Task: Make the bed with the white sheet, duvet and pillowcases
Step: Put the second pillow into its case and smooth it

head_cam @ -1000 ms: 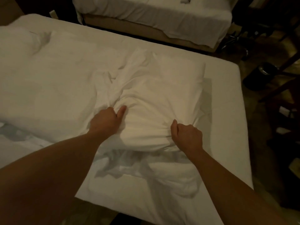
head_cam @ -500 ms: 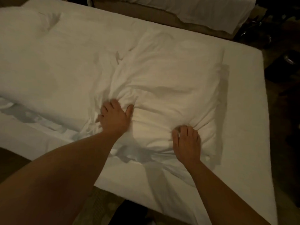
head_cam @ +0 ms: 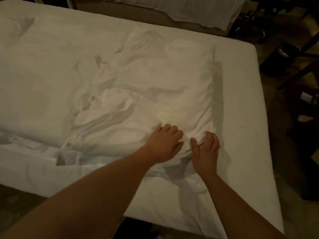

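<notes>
Under both hands, left hand [head_cam: 164, 144] and right hand [head_cam: 206, 150], lies the pillow [head_cam: 164, 94].

Soft white cloth, matt, creased and bunched on the pillowcase [head_cam: 155, 94] just ahead of the left hand [head_cam: 164, 144]. A thinner pinch of that cloth crumpled between both hands, curled into the right hand [head_cam: 206, 149]. Puffy matt fabric, smoother, on the duvet [head_cam: 43, 87] well to the left of the left hand. Flat, faintly textured matt cloth over the mattress [head_cam: 241, 100] right of the right hand. Dark, slightly glossy bin [head_cam: 284, 54], perhaps plastic, far to the right beyond the right hand. Dull brown wooden-looking chair frame [head_cam: 298, 73] beside it.
</notes>
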